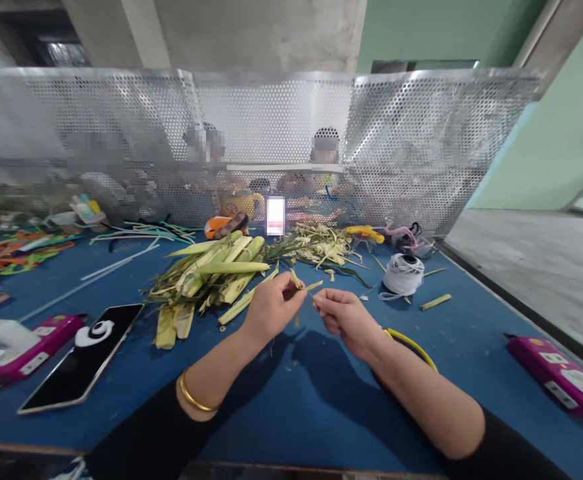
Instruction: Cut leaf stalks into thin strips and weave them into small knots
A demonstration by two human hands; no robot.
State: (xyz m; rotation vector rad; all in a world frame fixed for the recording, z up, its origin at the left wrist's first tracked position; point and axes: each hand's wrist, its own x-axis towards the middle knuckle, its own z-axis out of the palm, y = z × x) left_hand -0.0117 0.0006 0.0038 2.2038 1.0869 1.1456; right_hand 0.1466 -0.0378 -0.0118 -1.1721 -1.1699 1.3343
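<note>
My left hand (271, 308) is closed in a pinch on a small pale corn husk piece (296, 280), with strips of it poking out past the fingertips. Close beside it, my right hand (344, 315) has thumb and forefinger pressed together on a thin strand (311, 293) that runs to the husk piece; whether it is thread or fibre I cannot tell. Left of my hands lies a heap of green and yellow corn husks (231, 257). Beyond them is a pile of shredded husk strips (321, 245). A yellow loop (414, 343) shows partly behind my right forearm.
A spool of white string (404, 275) stands to the right on the blue table (251, 413). Purple power strips (561, 377) lie at both sides, a large phone (89, 357) at left. A perforated metal screen (281, 120) closes the back, with people behind it.
</note>
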